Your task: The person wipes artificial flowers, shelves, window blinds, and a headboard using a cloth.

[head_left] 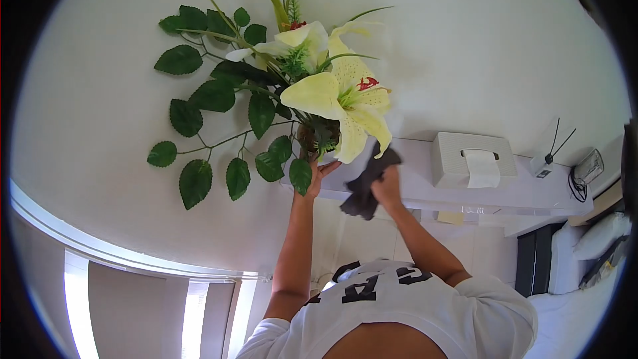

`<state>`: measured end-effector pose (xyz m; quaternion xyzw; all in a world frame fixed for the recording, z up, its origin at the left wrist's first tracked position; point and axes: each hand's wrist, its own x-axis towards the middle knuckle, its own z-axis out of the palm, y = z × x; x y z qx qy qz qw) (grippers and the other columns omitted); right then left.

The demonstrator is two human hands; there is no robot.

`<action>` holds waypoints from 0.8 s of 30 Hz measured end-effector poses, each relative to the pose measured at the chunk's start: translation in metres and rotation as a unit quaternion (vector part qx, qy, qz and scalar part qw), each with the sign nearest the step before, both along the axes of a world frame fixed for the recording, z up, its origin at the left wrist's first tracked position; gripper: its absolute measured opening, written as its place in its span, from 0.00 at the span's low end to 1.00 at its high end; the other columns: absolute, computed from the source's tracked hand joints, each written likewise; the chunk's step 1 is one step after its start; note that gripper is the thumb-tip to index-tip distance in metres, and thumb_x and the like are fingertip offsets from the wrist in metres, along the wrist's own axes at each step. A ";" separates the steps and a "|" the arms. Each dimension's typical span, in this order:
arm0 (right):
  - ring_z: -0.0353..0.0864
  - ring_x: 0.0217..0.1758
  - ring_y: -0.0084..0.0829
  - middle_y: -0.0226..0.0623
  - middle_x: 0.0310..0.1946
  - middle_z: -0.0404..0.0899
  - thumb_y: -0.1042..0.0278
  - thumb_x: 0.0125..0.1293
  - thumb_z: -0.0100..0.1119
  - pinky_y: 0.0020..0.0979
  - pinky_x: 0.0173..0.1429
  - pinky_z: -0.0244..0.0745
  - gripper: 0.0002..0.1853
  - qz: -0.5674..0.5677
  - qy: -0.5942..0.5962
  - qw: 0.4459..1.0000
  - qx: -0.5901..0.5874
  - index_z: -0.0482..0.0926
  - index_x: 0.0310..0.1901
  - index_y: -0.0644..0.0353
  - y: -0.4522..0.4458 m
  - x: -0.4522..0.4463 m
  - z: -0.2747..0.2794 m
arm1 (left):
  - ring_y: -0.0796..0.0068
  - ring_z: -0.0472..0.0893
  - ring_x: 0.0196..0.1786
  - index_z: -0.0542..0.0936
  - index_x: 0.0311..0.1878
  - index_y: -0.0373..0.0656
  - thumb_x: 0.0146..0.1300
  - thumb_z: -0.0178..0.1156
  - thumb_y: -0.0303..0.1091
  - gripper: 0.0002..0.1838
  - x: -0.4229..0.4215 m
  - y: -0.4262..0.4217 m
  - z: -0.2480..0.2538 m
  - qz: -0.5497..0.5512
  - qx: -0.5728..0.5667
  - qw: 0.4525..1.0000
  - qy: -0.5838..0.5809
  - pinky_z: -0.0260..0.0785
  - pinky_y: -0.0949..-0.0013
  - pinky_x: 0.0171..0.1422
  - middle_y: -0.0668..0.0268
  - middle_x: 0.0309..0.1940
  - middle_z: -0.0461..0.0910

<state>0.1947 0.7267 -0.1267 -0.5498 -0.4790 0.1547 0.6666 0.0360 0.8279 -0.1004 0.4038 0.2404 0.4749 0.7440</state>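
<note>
My left hand (319, 175) is at the lower part of a brown vase (307, 138), its fingers against it and partly hidden by leaves. Large pale yellow artificial lilies (325, 96) and dark green leaves (214, 96) spread out from the vase and cover much of it. To the right of the vase, my right hand (387, 187) grips a crumpled dark cloth (369, 183) over the white shelf (412, 166). The cloth hangs down past the shelf's front edge.
On the shelf to the right stand a white tissue box (473, 159), a reed diffuser (542, 165) with dark sticks, and a small device with a coiled black cable (577, 185). A bed with pillows (598, 236) lies at the lower right. Window blinds (133, 299) are at the lower left.
</note>
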 end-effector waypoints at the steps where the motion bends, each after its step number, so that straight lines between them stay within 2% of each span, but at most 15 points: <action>1: 0.67 0.49 0.52 0.53 0.43 0.71 0.83 0.42 0.48 0.40 0.54 0.62 0.22 -0.061 -0.054 0.996 0.045 0.70 0.45 0.67 0.001 0.017 0.002 | 0.60 0.74 0.48 0.54 0.63 0.47 0.61 0.50 0.28 0.28 0.004 0.007 -0.006 0.036 -0.032 0.998 -0.038 0.76 0.57 0.43 0.63 0.53 0.67; 2: 0.66 0.51 0.52 0.52 0.44 0.71 0.82 0.42 0.51 0.43 0.58 0.59 0.23 -0.091 -0.105 0.986 -0.089 0.72 0.45 0.66 -0.008 0.035 0.011 | 0.60 0.74 0.48 0.54 0.63 0.47 0.61 0.50 0.28 0.28 0.006 0.014 -0.012 0.037 -0.034 0.998 -0.036 0.76 0.57 0.43 0.63 0.53 0.67; 4: 0.60 0.59 0.54 0.54 0.49 0.69 0.76 0.45 0.54 0.49 0.63 0.51 0.20 -0.172 -0.286 0.921 -0.202 0.74 0.45 0.65 -0.013 0.052 0.039 | 0.56 0.70 0.54 0.55 0.63 0.46 0.59 0.49 0.25 0.28 0.005 0.023 -0.019 0.049 -0.072 0.994 -0.065 0.73 0.51 0.47 0.63 0.54 0.66; 5: 0.60 0.59 0.54 0.54 0.49 0.69 0.76 0.45 0.54 0.49 0.63 0.51 0.20 -0.174 -0.283 0.921 -0.204 0.74 0.45 0.65 -0.010 0.056 0.023 | 0.55 0.68 0.55 0.56 0.63 0.45 0.59 0.48 0.24 0.28 0.004 0.026 -0.021 0.053 -0.085 0.992 -0.073 0.72 0.49 0.48 0.62 0.55 0.65; 7: 0.53 0.64 0.57 0.56 0.51 0.68 0.68 0.50 0.51 0.54 0.67 0.41 0.19 -0.147 -0.497 0.798 -0.308 0.76 0.44 0.65 0.007 0.061 -0.023 | 0.55 0.68 0.55 0.56 0.63 0.45 0.59 0.48 0.25 0.27 0.003 0.030 -0.022 0.060 -0.092 0.991 -0.075 0.72 0.49 0.48 0.62 0.55 0.65; 8: 0.53 0.64 0.57 0.56 0.51 0.68 0.68 0.50 0.51 0.54 0.67 0.41 0.19 -0.148 -0.493 0.800 -0.308 0.76 0.44 0.65 0.010 0.059 -0.029 | 0.55 0.68 0.55 0.56 0.63 0.45 0.59 0.48 0.25 0.27 0.002 0.029 -0.021 0.068 -0.091 0.991 -0.071 0.72 0.49 0.49 0.62 0.55 0.65; 10: 0.48 0.67 0.56 0.58 0.53 0.66 0.62 0.55 0.45 0.55 0.68 0.32 0.21 -0.064 -0.513 0.796 -0.315 0.76 0.47 0.66 0.023 0.051 -0.035 | 0.55 0.68 0.56 0.56 0.63 0.45 0.59 0.48 0.26 0.27 -0.005 0.023 -0.022 0.091 -0.085 0.991 -0.057 0.72 0.49 0.49 0.63 0.55 0.65; 12: 0.49 0.67 0.54 0.56 0.53 0.67 0.61 0.57 0.43 0.53 0.69 0.32 0.21 -0.031 -0.522 0.785 -0.332 0.76 0.48 0.64 0.037 0.041 -0.034 | 0.56 0.68 0.56 0.56 0.63 0.46 0.59 0.48 0.26 0.27 -0.020 0.008 -0.025 0.119 -0.086 0.989 -0.036 0.72 0.50 0.49 0.63 0.55 0.65; 14: 0.51 0.67 0.52 0.54 0.54 0.67 0.58 0.57 0.44 0.52 0.69 0.36 0.22 0.025 -0.523 0.820 -0.230 0.76 0.48 0.62 0.060 0.033 -0.051 | 0.56 0.68 0.56 0.56 0.63 0.46 0.59 0.48 0.27 0.27 -0.039 -0.015 -0.025 0.150 -0.087 0.985 -0.019 0.72 0.50 0.49 0.63 0.55 0.65; 15: 0.51 0.67 0.52 0.54 0.54 0.67 0.58 0.57 0.44 0.52 0.69 0.36 0.22 0.027 -0.515 0.824 -0.233 0.76 0.48 0.62 0.068 0.026 -0.057 | 0.56 0.68 0.56 0.56 0.63 0.46 0.59 0.48 0.27 0.27 -0.049 -0.026 -0.025 0.167 -0.091 0.982 -0.010 0.72 0.50 0.49 0.63 0.55 0.65; 20: 0.59 0.62 0.44 0.48 0.52 0.69 0.56 0.55 0.49 0.44 0.66 0.49 0.19 0.054 -0.493 0.868 -0.036 0.81 0.38 0.60 0.121 -0.001 -0.057 | 0.56 0.68 0.56 0.56 0.63 0.46 0.60 0.47 0.28 0.26 -0.097 -0.082 -0.017 0.251 -0.109 0.961 0.032 0.71 0.50 0.50 0.63 0.55 0.65; 23: 0.60 0.59 0.38 0.45 0.50 0.70 0.62 0.56 0.46 0.39 0.62 0.54 0.15 0.103 -0.521 0.841 -0.099 0.82 0.30 0.60 0.149 -0.021 -0.040 | 0.57 0.68 0.56 0.56 0.63 0.46 0.60 0.47 0.29 0.26 -0.117 -0.104 -0.014 0.289 -0.115 0.949 0.052 0.71 0.50 0.50 0.63 0.56 0.65; 24: 0.61 0.58 0.38 0.43 0.49 0.70 0.62 0.57 0.46 0.39 0.62 0.54 0.15 0.070 -0.526 0.844 -0.082 0.82 0.31 0.60 0.152 -0.028 -0.034 | 0.57 0.68 0.56 0.56 0.63 0.46 0.60 0.47 0.30 0.26 -0.119 -0.108 -0.013 0.295 -0.116 0.947 0.056 0.71 0.50 0.50 0.63 0.56 0.65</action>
